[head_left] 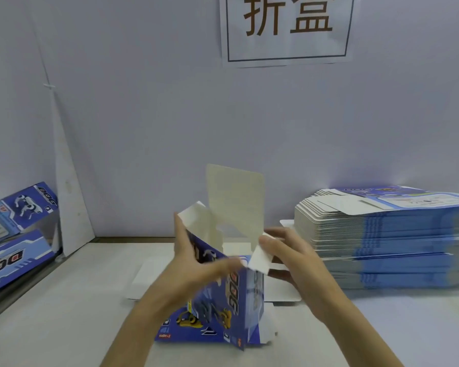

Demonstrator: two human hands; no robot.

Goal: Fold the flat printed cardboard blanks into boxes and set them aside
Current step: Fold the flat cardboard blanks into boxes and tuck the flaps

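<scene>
Two finished boxes (19,207) lie far left, and a tall stack of flat blanks (382,234) waits at right, so most work remains. One half-formed box (223,300) stands on the worktop (64,300), its top flaps open. The left hand (194,263) curls its fingers (223,263) round the box wall. The right hand (292,258) seems to pinch the side flap (260,256).

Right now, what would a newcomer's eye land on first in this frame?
A half-folded blue printed box stands at centre with its pale top flap upright. The left hand grips its left wall and the right hand is at a white side flap. A tall stack of flat blanks sits at right, and a paper sign with two large dark characters hangs top centre.
</scene>
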